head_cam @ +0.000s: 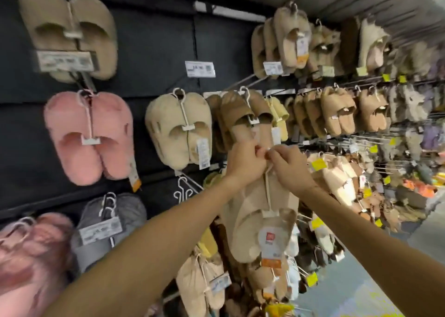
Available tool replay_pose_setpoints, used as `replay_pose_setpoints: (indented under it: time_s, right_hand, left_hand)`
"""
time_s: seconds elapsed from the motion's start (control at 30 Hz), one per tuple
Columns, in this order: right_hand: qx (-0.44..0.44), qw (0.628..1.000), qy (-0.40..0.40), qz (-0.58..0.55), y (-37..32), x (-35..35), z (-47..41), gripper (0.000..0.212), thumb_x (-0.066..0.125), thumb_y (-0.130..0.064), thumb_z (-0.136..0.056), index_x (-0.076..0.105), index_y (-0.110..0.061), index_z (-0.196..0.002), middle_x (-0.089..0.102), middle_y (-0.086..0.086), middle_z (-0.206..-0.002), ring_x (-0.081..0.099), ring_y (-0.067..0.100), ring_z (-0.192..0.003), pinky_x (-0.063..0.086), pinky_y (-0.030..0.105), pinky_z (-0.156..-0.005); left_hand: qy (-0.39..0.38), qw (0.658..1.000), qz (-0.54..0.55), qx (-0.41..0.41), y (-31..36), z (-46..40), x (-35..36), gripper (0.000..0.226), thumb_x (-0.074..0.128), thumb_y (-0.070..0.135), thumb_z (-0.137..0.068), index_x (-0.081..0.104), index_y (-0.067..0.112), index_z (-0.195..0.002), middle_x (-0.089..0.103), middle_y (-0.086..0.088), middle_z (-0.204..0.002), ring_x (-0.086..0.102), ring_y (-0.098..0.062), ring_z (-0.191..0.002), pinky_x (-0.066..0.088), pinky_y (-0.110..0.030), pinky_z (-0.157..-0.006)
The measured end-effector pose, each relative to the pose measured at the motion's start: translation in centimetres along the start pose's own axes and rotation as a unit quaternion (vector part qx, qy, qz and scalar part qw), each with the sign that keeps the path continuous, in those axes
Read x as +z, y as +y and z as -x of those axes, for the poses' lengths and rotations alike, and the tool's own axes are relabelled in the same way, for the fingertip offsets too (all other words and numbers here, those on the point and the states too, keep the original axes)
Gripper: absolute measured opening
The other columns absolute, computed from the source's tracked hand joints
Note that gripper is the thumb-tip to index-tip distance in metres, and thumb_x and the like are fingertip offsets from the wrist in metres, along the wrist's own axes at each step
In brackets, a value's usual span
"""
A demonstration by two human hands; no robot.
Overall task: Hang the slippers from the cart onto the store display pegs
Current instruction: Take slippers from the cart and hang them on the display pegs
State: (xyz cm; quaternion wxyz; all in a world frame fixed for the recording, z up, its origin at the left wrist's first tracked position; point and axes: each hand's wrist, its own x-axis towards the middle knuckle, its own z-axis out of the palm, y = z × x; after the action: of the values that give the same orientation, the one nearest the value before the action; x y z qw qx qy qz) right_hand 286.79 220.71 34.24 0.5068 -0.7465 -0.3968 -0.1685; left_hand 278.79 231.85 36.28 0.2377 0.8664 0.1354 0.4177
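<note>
Bare black wall panel (154, 46) lies open between the tan slippers (69, 32) at upper left and the beige row (286, 39) at upper right. Below, pink slippers (91, 136), cream slippers (179, 128) and brown slippers (240, 121) crowd close; rightward, packed pegs (361, 114) leave little gap.

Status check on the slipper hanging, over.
Left hand and right hand both pinching the hanger hook, grip at peg height. Beige slipper pair dangling below them. Brown slippers crowd just above.
</note>
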Motion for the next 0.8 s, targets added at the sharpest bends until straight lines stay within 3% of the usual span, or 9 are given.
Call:
replay_pose_setpoints:
  time_s: [0.03, 0.13, 0.23, 0.37, 0.5, 0.67, 0.8]
  right_hand:
    - [-0.042, 0.999, 0.010, 0.029, -0.9, 0.3, -0.7, 0.034, 0.045, -0.034, -0.094, 0.065, -0.017, -0.072, 0.062, 0.000, -0.072, 0.055, 0.022, -0.087, 0.044, 0.042, -0.084]
    - [-0.121, 0.991, 0.043, 0.031, -4.1, 1.3, -3.0, 0.033, 0.041, -0.037, -0.096, 0.066, -0.021, -0.082, 0.061, -0.006, -0.086, 0.045, 0.017, -0.099, 0.029, 0.037, -0.090]
    - [-0.153, 0.986, 0.068, -0.015, -7.8, 2.1, -5.6, 0.028, 0.048, -0.036, -0.099, 0.068, -0.024, -0.083, 0.058, -0.012, -0.083, 0.048, 0.013, -0.093, 0.035, 0.039, -0.092]
    - [-0.134, 0.988, 0.070, -0.043, -11.5, 4.1, -9.1, 0.036, 0.053, -0.026, -0.098, 0.055, -0.032, -0.063, 0.053, -0.015, -0.065, 0.052, 0.016, -0.079, 0.043, 0.046, -0.093]
    - [-0.103, 0.990, 0.037, -0.092, -12.5, 6.8, -11.6, 0.031, 0.052, -0.027, -0.098, 0.065, -0.025, -0.069, 0.063, -0.008, -0.069, 0.061, 0.020, -0.084, 0.043, 0.049, -0.097]
    - [-0.068, 0.990, 0.022, -0.119, -13.0, 9.8, -13.9, 0.031, 0.050, -0.024, -0.099, 0.066, -0.022, -0.072, 0.068, -0.003, -0.077, 0.060, 0.021, -0.093, 0.034, 0.039, -0.102]
    - [-0.040, 0.984, 0.049, -0.169, -13.0, 11.2, -16.6, 0.033, 0.051, -0.028, -0.100, 0.065, -0.019, -0.071, 0.061, -0.007, -0.071, 0.058, 0.021, -0.086, 0.035, 0.045, -0.104]
  left_hand:
    - [0.014, 1.000, 0.004, 0.002, 0.1, -0.7, -1.6, 0.021, 0.059, 0.028, -0.093, 0.074, 0.018, -0.084, 0.070, 0.004, -0.076, 0.065, -0.019, -0.076, 0.054, -0.035, -0.068]
    - [0.064, 0.998, 0.021, 0.011, 1.1, -2.6, -6.5, 0.017, 0.062, 0.023, -0.094, 0.076, 0.020, -0.086, 0.073, 0.006, -0.082, 0.066, -0.013, -0.080, 0.052, -0.029, -0.072]
    - [0.114, 0.993, 0.012, 0.020, 1.5, -4.3, -10.0, 0.017, 0.061, 0.022, -0.094, 0.078, 0.021, -0.091, 0.074, 0.008, -0.086, 0.067, -0.010, -0.083, 0.054, -0.028, -0.077]
    - [0.166, 0.986, -0.016, -0.005, 0.6, -6.0, -12.9, 0.016, 0.060, 0.034, -0.097, 0.070, 0.025, -0.088, 0.068, 0.014, -0.081, 0.065, -0.007, -0.082, 0.053, -0.033, -0.078]
    - [0.156, 0.981, -0.106, -0.049, -1.6, -7.1, -14.4, 0.022, 0.054, 0.037, -0.102, 0.069, 0.030, -0.087, 0.052, 0.018, -0.069, 0.049, 0.001, -0.065, 0.030, -0.017, -0.058]
    - [0.165, 0.974, -0.133, -0.085, -3.8, -9.5, -15.0, 0.027, 0.054, 0.036, -0.101, 0.076, 0.024, -0.091, 0.066, 0.010, -0.079, 0.057, -0.009, -0.076, 0.028, -0.016, -0.054]
    - [0.166, 0.976, -0.119, -0.078, -4.4, -12.0, -14.7, 0.024, 0.056, 0.030, -0.100, 0.078, 0.024, -0.092, 0.072, 0.009, -0.088, 0.059, -0.007, -0.078, 0.030, -0.019, -0.058]
